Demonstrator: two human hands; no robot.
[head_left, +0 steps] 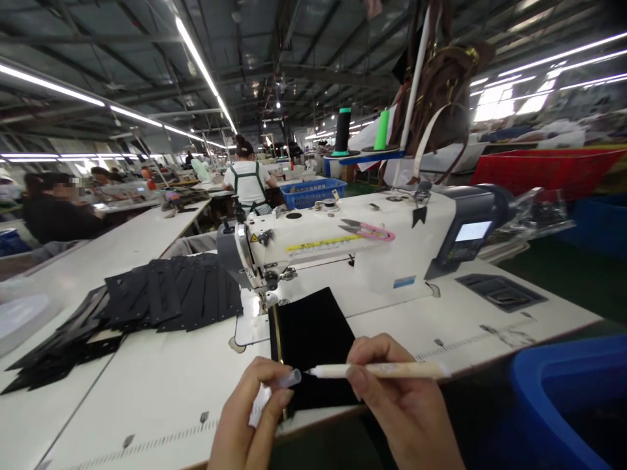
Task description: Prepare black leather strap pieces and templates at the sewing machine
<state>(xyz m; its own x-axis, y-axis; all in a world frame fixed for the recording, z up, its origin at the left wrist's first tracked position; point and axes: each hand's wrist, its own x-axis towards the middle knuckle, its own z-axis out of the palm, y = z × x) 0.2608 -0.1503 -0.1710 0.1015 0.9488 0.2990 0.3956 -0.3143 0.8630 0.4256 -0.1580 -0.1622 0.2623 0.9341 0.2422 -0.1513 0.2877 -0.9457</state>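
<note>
Between the fingertips of my right hand (392, 398) is a pale cream pen (411, 370), its bare tip pointing left. My left hand (255, 408) pinches a small translucent pen cap (290, 378), just left of the tip and apart from it. Under both hands lies a black fabric piece (313, 326) with a gold zipper (278, 333) along its left edge. Its far end reaches close to the needle area of a white sewing machine (313, 228). Part of the fabric's near edge is hidden behind my hands.
Black cut pieces (166, 294) lie spread in overlapping rows on the left. Pink-handled thread snips (369, 230) rest on the machine arm. A blue bin (539, 378) stands at the right, below the table edge. Other people sit further back, one in a white shirt (247, 179).
</note>
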